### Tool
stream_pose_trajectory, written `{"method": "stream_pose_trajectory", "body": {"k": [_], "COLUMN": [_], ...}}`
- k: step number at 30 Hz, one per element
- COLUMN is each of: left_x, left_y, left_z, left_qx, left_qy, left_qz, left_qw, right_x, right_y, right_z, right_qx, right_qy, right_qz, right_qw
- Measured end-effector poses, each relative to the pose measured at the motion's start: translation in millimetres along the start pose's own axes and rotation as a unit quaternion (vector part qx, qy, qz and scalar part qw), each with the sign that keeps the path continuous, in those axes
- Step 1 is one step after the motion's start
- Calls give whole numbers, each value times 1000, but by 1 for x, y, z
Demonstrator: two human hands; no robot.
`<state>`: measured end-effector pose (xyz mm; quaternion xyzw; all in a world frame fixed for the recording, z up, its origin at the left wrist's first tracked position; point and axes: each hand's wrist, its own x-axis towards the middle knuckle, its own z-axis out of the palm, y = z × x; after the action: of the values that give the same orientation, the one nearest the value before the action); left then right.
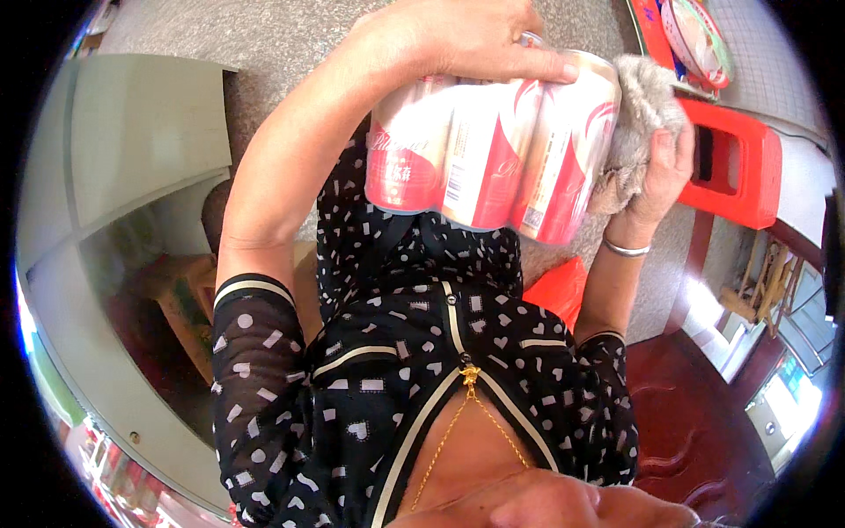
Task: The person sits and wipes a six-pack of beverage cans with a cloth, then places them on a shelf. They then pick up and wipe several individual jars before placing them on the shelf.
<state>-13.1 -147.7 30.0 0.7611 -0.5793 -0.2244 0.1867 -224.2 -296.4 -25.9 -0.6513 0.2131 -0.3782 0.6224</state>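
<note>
A shrink-wrapped pack of red, white and gold drink cans [488, 158] is tilted in front of my body, three cans showing side by side. My left hand [488, 48] reaches over its upper end with fingers curled around it, gripping it. My right hand [660, 172] holds a grey-brown fluffy cloth [638, 92] against the right side of the pack. Some fingertips of my left hand are hidden behind the cans.
Pale cabinet panels [123, 150] stand at the left. At the upper right are a red plastic stool [753, 163] and a colander-like basket [691, 44]. A red bag [554, 290] lies behind my right arm. Wooden furniture [753, 304] stands at the far right.
</note>
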Motion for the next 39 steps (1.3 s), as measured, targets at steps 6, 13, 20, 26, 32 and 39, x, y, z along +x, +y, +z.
{"method": "stream_pose_trajectory", "body": {"k": [6, 13, 20, 26, 32, 39], "left_x": [6, -87, -131, -111, -107, -108], "left_y": [11, -37, -1, -34, -44, -36], "left_z": [6, 50, 102, 91, 93, 79], "left_qx": [-32, -170, -401, -484, -523, -536], "left_qy": [60, 380, 307, 308, 318, 298], "left_qz": [14, -42, -121, -41, -57, -106], "left_qw": [998, 908, 855, 818, 789, 783], "right_x": [9, 11, -5, 15, 41, 46], "right_y": [6, 24, 39, 25, 12, 15], "right_z": [19, 27, 41, 63, 82, 83], "right_qx": [-13, 104, 114, 175, 253, 235], "right_qy": [-20, 69, 112, 60, 0, -14], "right_qz": [-12, 20, -13, -46, -85, -84], "right_qw": [1000, 992, 987, 982, 964, 968]}}
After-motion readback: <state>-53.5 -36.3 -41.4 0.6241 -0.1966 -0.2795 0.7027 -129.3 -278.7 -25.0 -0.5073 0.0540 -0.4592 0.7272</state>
